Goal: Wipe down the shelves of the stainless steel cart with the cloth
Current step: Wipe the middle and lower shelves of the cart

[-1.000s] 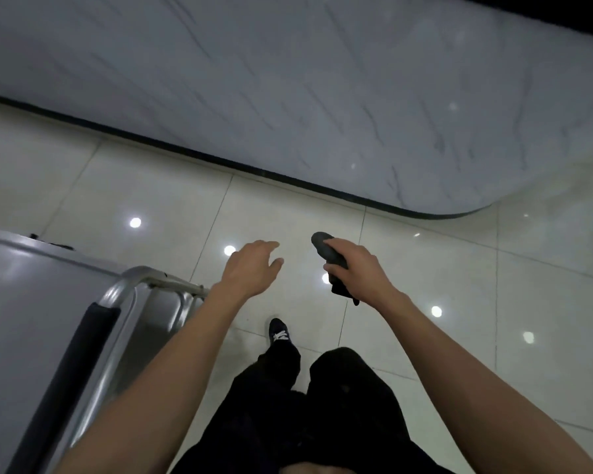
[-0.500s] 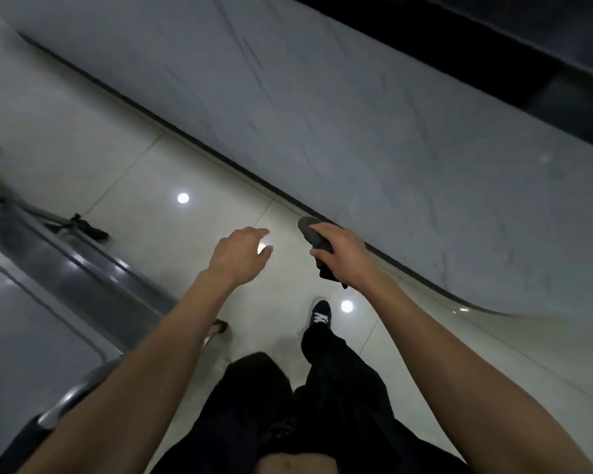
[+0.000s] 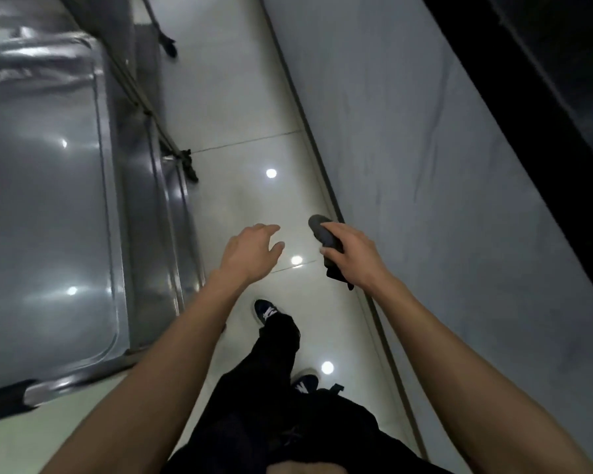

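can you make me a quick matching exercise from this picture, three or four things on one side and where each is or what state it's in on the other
Things:
1. dark grey folded cloth
2. left hand
3. shiny stainless steel cart shelf
4. dark blue sneaker with white marking

Place or state:
A. on the pale tiled floor, below the hands in the picture
B. open, holding nothing
C. at the person's left, untouched
D. held in the right hand's grip

Pairs: 1-D, 2-B, 3-C, 4-A

- Single head-worn wide-angle view, aimed steeply down past both forearms at the tiled floor (image 3: 240, 97)
- Close above the cart (image 3: 42, 200) at left, marble wall (image 3: 425, 165) at right
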`<state>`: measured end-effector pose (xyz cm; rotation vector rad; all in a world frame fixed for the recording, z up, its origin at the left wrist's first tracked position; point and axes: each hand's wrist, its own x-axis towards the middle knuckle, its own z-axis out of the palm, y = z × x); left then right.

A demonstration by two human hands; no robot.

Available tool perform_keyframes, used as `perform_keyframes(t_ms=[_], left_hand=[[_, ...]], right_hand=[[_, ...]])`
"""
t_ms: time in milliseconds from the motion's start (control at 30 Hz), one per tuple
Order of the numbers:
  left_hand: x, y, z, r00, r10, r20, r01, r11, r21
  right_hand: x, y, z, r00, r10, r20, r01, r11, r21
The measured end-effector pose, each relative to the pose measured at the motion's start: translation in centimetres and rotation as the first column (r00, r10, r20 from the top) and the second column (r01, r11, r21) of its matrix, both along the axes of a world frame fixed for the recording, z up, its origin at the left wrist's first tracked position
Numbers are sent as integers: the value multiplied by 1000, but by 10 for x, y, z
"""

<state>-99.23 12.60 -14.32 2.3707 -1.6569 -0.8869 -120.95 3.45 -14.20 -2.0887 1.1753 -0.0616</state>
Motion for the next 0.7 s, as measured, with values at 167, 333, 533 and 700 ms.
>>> perform_keyframes(t_ms=[167,333,533,700], left_hand=[[54,-24,-10,972,222,-77,-223,975,0],[98,-27,-3,909,404,-102,-407,913,-8],[129,-11,-12,763,636,-118,-638,770,19],[130,-4,-24,586,805,-91,-801,593,85]], right_hand=[[75,-59,3,987,158,21,-159,986,40],[149,-99,11,937,349,13,-349,937,24],[234,-130,-5,801,595,-60,-594,804,38],[295,-156,-27,604,796,-42,-790,604,106]])
